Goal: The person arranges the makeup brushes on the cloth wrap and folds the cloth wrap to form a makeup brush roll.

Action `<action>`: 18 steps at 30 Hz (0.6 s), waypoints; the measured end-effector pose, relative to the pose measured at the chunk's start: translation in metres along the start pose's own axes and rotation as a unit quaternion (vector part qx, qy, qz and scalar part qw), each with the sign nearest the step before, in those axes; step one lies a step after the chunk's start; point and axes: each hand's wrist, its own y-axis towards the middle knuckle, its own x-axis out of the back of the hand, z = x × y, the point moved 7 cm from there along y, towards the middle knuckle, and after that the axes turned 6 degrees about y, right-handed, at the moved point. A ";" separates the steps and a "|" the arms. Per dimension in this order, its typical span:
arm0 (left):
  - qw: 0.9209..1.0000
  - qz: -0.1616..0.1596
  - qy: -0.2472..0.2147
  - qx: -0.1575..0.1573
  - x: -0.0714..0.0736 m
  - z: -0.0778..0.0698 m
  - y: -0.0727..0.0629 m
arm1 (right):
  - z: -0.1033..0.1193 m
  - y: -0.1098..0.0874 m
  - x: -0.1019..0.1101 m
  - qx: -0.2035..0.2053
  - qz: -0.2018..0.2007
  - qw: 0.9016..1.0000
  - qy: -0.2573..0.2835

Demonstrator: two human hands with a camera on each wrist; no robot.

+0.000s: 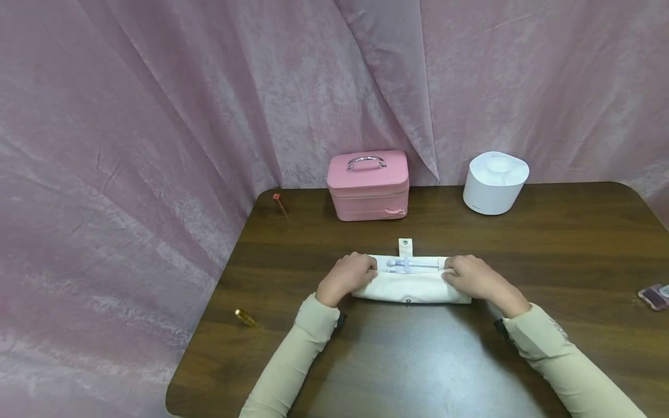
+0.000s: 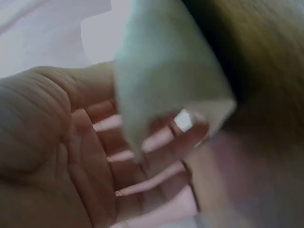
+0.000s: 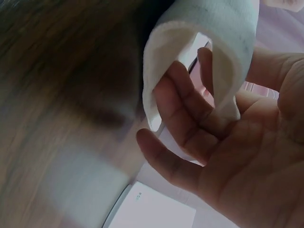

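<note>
A white fabric roll-up pouch (image 1: 412, 288) lies partly rolled on the wooden table, its snap strap (image 1: 405, 246) pointing away from me. Slim pale-blue handled tools (image 1: 418, 265) show in its open part; their exact kind cannot be told. My left hand (image 1: 349, 276) grips the pouch's left end, thumb on the near side and curled fingers at the fold. At the right end, my right hand (image 1: 477, 280) holds the fabric the same way. The right wrist view shows the rolled cloth edge (image 3: 228, 42) between thumb and fingers. In the left wrist view, the cloth (image 2: 166, 61) hides the thumb tip.
Behind the pouch stand a pink vanity case (image 1: 369, 194) and a white round-cornered container (image 1: 491, 188). Two small tubes, one reddish-brown (image 1: 280, 204) and one gold (image 1: 245, 317), are on the left. A small dark packet (image 1: 653, 297) sits at far right. Pink curtains (image 1: 209, 104) hang behind.
</note>
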 end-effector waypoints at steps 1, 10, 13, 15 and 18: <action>1.000 -0.006 0.021 0.003 0.002 -0.003 -0.001 | 0.000 0.000 0.000 -0.002 0.001 1.000 -0.001; 0.984 -0.046 0.097 -0.145 0.006 -0.052 -0.023 | 0.000 0.003 -0.001 -0.029 0.000 0.999 -0.018; 0.983 -0.043 0.092 -0.153 0.000 -0.056 -0.024 | 0.002 0.003 0.000 -0.035 -0.010 0.999 -0.026; 0.984 -0.045 0.090 -0.147 -0.003 -0.056 -0.024 | 0.005 0.002 0.000 -0.041 -0.022 0.998 -0.038; 0.984 -0.047 0.091 -0.143 -0.007 -0.056 -0.025 | 0.014 -0.003 0.001 -0.036 -0.062 0.994 -0.077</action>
